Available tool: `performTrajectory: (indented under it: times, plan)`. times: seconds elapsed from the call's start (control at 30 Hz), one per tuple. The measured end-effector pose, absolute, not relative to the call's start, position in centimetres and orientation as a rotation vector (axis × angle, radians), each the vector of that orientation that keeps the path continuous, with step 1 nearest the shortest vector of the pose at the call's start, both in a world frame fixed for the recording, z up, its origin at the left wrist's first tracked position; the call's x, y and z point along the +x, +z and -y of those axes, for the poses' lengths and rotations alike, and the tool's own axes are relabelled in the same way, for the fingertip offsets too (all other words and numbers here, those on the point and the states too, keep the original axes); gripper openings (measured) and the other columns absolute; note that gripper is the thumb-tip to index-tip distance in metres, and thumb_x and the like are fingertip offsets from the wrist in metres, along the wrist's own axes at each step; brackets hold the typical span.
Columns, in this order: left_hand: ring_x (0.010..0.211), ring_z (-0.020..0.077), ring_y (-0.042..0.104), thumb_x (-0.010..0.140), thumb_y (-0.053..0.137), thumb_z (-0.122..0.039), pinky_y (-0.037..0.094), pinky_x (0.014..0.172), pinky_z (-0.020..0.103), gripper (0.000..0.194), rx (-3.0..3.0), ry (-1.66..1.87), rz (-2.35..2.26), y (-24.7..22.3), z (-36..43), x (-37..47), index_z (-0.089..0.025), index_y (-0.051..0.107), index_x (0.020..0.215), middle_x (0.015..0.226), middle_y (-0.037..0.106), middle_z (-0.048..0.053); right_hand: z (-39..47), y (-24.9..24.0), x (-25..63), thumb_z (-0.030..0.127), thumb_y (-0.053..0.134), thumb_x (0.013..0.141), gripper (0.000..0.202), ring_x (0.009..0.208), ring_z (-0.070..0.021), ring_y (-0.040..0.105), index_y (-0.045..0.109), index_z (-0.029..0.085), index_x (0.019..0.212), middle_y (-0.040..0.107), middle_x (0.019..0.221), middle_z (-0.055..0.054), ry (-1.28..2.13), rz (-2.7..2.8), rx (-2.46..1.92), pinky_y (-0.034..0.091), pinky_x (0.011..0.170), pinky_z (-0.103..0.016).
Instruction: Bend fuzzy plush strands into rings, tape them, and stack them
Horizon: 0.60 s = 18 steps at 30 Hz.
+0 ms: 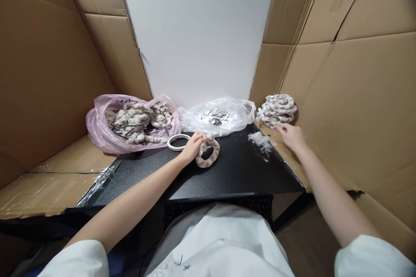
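- With left hand [194, 143], pinching fluffy ring [204, 163] over black table [243, 173], fingers nearly closed.
- Running lengthwise roughly away from body.
- With right hand [292, 136], curling fingers by stacked rings [280, 107]; cannot tell any hold.

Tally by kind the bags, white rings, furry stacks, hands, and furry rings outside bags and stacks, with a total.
Bags: 2 (pink bag, clear bag)
White ring: 1
Furry stack: 1
Hands: 2 (left hand, right hand)
Furry ring: 1
Total: 7
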<state>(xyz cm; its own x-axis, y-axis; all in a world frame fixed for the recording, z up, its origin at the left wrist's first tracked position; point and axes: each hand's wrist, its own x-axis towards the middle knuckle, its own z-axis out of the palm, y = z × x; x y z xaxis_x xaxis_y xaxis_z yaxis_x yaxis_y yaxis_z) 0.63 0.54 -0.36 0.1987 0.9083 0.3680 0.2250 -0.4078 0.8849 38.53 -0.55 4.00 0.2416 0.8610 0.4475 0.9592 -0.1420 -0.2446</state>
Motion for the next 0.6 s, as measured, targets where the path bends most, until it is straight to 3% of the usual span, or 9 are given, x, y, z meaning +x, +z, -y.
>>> performTrajectory:
  times: [0.13,0.27,0.37,0.47,0.53,0.6]
  plan:
    - [0.065,0.0155,0.053,0.076,0.058,-0.053,0.048,0.064,0.028,0.038,1.352,1.146,-0.906,1.1,-0.4,0.5,-0.015,0.058,0.078,0.071,0.057,0.003,1.8,1.5,44.1,0.056,0.049,0.086,0.044,0.076,-0.0246,0.060,0.064,0.019,0.068,0.069,0.083,-0.014,-0.340,1.716,-2.263,0.032,0.057,-0.031]
    - [0.055,0.0110,0.051,0.074,0.065,-0.044,0.048,0.058,0.025,0.030,1.171,1.120,-0.786,3.1,-0.2,0.0,-0.016,0.055,0.075,0.060,0.052,-0.001,1.9,0.2,45.1,0.047,0.054,0.086,0.035,0.095,-0.0290,0.057,0.067,0.017,0.074,0.067,0.097,-0.017,-0.440,1.812,-2.274,0.039,0.071,-0.037]
    - [0.047,0.0077,0.044,0.074,0.067,-0.040,0.046,0.052,0.022,0.028,1.179,1.100,-0.733,4.2,0.0,0.0,-0.017,0.052,0.072,0.054,0.045,-0.004,1.4,1.5,42.5,0.033,0.061,0.083,0.022,0.108,-0.0340,0.052,0.069,0.014,0.091,0.064,0.110,-0.020,-0.384,1.750,-2.227,0.038,0.085,-0.047]
    - [0.043,0.0049,0.038,0.075,0.068,-0.040,0.045,0.051,0.022,0.031,1.245,1.058,-0.689,5.1,0.2,0.6,-0.017,0.048,0.070,0.055,0.043,-0.006,1.2,3.0,36.1,0.030,0.065,0.080,0.031,0.112,-0.0288,0.052,0.064,0.015,0.107,0.061,0.117,-0.017,0.078,1.719,-1.766,0.040,0.094,-0.044]
    - [0.044,0.0046,0.039,0.076,0.067,-0.042,0.045,0.051,0.021,0.031,1.284,1.049,-0.661,5.6,0.5,1.3,-0.017,0.048,0.073,0.058,0.045,-0.006,1.4,3.5,30.3,0.035,0.069,0.078,0.041,0.106,-0.0221,0.058,0.059,0.018,0.114,0.062,0.117,-0.012,0.632,1.655,-1.342,0.044,0.092,-0.037]
    - [0.049,0.0069,0.046,0.076,0.066,-0.044,0.046,0.054,0.022,0.031,1.343,1.045,-0.657,6.0,0.6,1.9,-0.017,0.050,0.077,0.063,0.050,-0.003,1.8,3.7,24.9,0.040,0.076,0.071,0.045,0.098,-0.0183,0.061,0.060,0.021,0.107,0.065,0.105,-0.006,1.192,1.579,-1.021,0.048,0.086,-0.032]
